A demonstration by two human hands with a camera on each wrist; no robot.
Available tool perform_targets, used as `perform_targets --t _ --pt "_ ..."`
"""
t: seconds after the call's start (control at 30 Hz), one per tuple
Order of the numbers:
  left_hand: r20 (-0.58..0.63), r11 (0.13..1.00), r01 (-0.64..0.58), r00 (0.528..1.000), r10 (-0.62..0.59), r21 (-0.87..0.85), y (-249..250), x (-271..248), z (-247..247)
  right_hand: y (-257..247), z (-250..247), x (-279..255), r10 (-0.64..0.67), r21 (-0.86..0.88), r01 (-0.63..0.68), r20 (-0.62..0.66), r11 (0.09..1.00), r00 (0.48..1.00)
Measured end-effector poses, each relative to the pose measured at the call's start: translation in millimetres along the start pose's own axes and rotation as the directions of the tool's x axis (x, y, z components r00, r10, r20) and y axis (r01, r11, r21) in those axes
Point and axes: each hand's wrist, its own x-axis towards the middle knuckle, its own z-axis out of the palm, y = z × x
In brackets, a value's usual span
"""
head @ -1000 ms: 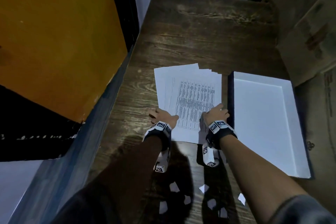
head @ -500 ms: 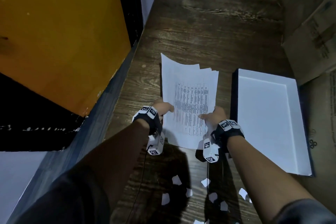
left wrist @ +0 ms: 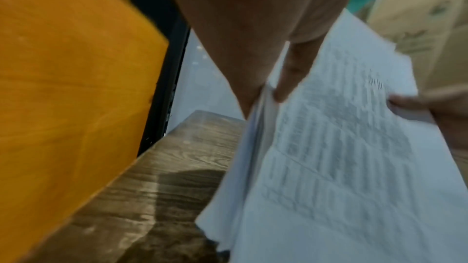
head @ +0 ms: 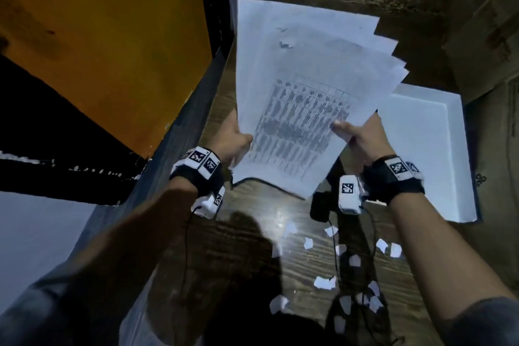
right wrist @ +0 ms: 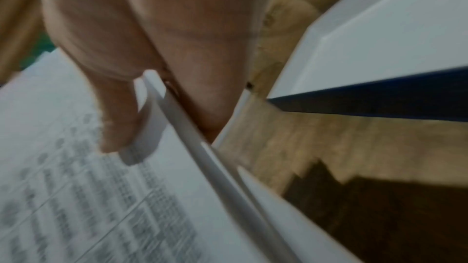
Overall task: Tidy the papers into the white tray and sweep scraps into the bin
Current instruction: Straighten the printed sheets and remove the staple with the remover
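Note:
A fanned stack of white papers (head: pixel 303 87) with a printed table on top is held up above the wooden table (head: pixel 247 233). My left hand (head: pixel 233 137) pinches the stack's left edge, thumb on top. My right hand (head: pixel 362 135) pinches its right edge the same way. The wrist views show each thumb pressing the papers (left wrist: pixel 336 147) (right wrist: pixel 76 197) against fingers underneath. The white tray (head: pixel 432 154) lies on the table just right of the stack and holds nothing. Several white paper scraps (head: pixel 325 282) lie scattered on the table nearer me, below my wrists. No bin is in view.
An orange panel (head: pixel 92 45) stands close on the left beside the table's edge. Cardboard boxes (head: pixel 486 45) crowd the right side behind the tray. Cables from my wrists hang over the scraps.
The papers lay flat on the table under my hands. Both hands have gripped the stack's side edges and lifted it up toward me, tilted, clear of the table.

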Motion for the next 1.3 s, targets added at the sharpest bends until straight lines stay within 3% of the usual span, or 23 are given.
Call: perform_targets --t 0.07,0.13,0.23,0.5,0.6,0.7,0.73,0.8,0.9,0.97,1.03,1.07,1.1,1.13,1.2,1.3 --pt "-0.215 0.996 -0.044 0.976 0.026 -0.083 6.1 -21.1 -4.4 -20.0 19.8 -21.2 -0.134 -0.093 0.130 -0.042 0.987 0.990" --pt "-0.391 0.965 -0.138 0.919 0.041 -0.223 8.1 -38.3 -8.4 -31.2 40.9 -45.2 -0.205 -0.114 0.197 -0.057 0.974 0.977" --pt "-0.483 0.941 -0.166 0.876 0.003 -0.295 5.7 -60.2 -17.3 -28.7 60.0 -74.1 -0.261 -0.106 0.252 -0.090 0.962 0.961" --pt "-0.163 0.969 -0.186 0.974 0.159 -0.163 -17.5 -84.1 -55.4 -5.2 65.3 -111.1 -0.191 -0.134 0.181 -0.065 0.974 0.979" --pt "-0.032 0.976 -0.181 0.983 0.179 -0.119 -15.8 -83.4 -68.4 -6.8 65.0 -113.8 -0.150 -0.080 0.145 -0.063 0.986 0.987" --pt "0.081 0.974 -0.195 0.976 0.204 -0.111 -21.4 -90.0 -69.7 -3.5 66.5 -118.7 -0.107 -0.073 0.109 0.030 0.991 0.994" --pt "0.081 0.980 -0.173 0.980 0.181 -0.094 -22.0 -92.7 -63.8 -3.2 71.8 -121.2 -0.098 -0.105 0.102 0.044 0.989 0.994" --pt "-0.039 0.982 -0.150 0.988 0.147 -0.112 -17.4 -98.7 -51.6 -2.5 80.2 -121.0 -0.115 -0.134 0.114 0.006 0.984 0.993" --pt "-0.178 0.944 -0.158 0.978 0.109 -0.290 -5.6 -106.3 -61.5 -17.4 79.4 -110.3 -0.208 -0.178 0.197 -0.047 0.964 0.977" --pt "-0.241 0.917 -0.324 0.933 0.269 -0.233 9.0 -117.6 -82.7 -35.1 75.2 -102.3 -0.291 -0.229 0.286 0.015 0.930 0.957" --pt "-0.294 0.877 -0.469 0.828 0.477 0.101 30.4 -128.6 -99.9 -53.8 76.3 -96.5 -0.351 -0.260 0.381 0.154 0.887 0.924" --pt "-0.231 0.830 -0.488 0.804 0.548 0.268 41.5 -129.8 -103.7 -61.6 79.1 -93.9 -0.357 -0.288 0.415 0.235 0.863 0.904" --pt "-0.113 0.797 -0.470 0.831 0.544 0.379 51.5 -128.4 -105.0 -67.2 82.8 -90.6 -0.352 -0.329 0.447 0.310 0.832 0.883" --pt "0.016 0.794 -0.437 0.879 0.476 0.421 59.3 -124.6 -103.0 -72.0 86.6 -88.3 -0.343 -0.389 0.478 0.367 0.788 0.864" --pt "0.176 0.830 -0.387 0.922 0.344 0.402 68.5 -119.7 -87.4 -78.7 92.6 -84.0 -0.332 -0.482 0.535 0.444 0.694 0.832" --pt "0.065 0.847 -0.361 0.928 0.366 0.390 58.2 -110.5 -74.2 -80.4 91.0 -78.0 -0.314 -0.524 0.538 0.457 0.660 0.832"
